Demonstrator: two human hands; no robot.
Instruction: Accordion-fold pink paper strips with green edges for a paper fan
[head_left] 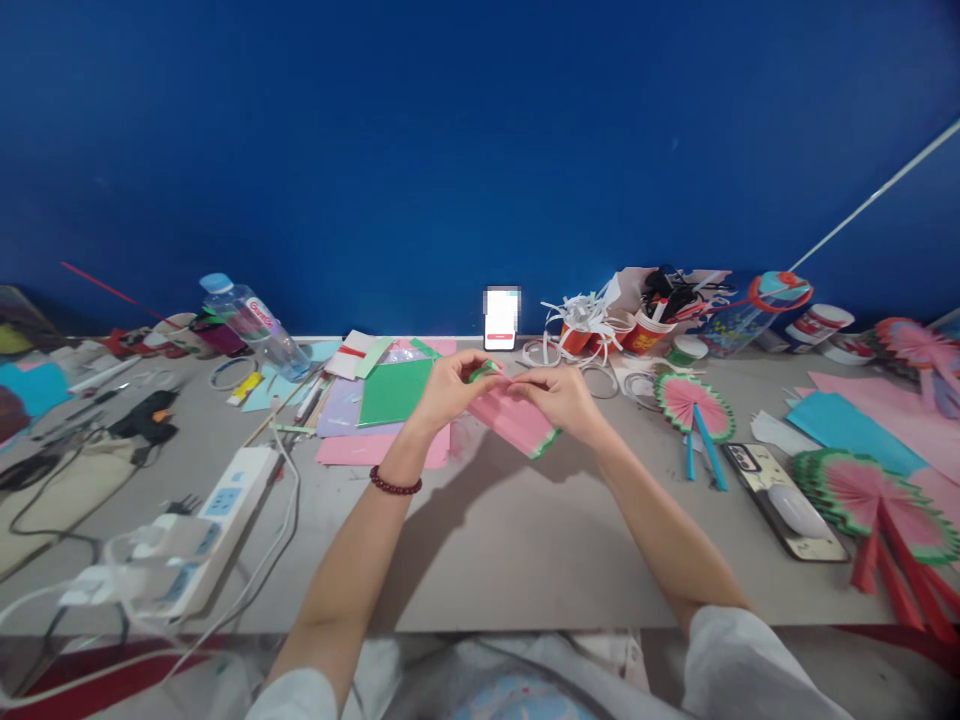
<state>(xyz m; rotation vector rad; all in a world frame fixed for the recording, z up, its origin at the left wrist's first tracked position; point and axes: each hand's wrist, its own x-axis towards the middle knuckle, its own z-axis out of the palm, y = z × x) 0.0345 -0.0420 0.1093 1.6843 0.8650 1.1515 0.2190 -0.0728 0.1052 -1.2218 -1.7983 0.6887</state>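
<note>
The left hand (452, 388) and right hand (561, 397) are pinching the pink paper (516, 424) between their fingers (535, 377); uneven tugging would be risking a crooked crease or tear.

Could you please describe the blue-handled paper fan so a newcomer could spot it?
On the grey table, look right of the right hand. Beyond and left of the flat phone lies a pink fan edged green. Its handles are blue; the nearer fan has red ones.

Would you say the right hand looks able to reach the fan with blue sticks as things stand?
Probably yes: the fan lies to the right of the right hand with nothing on top, though that hand would first need to release the folded pink paper.
</note>
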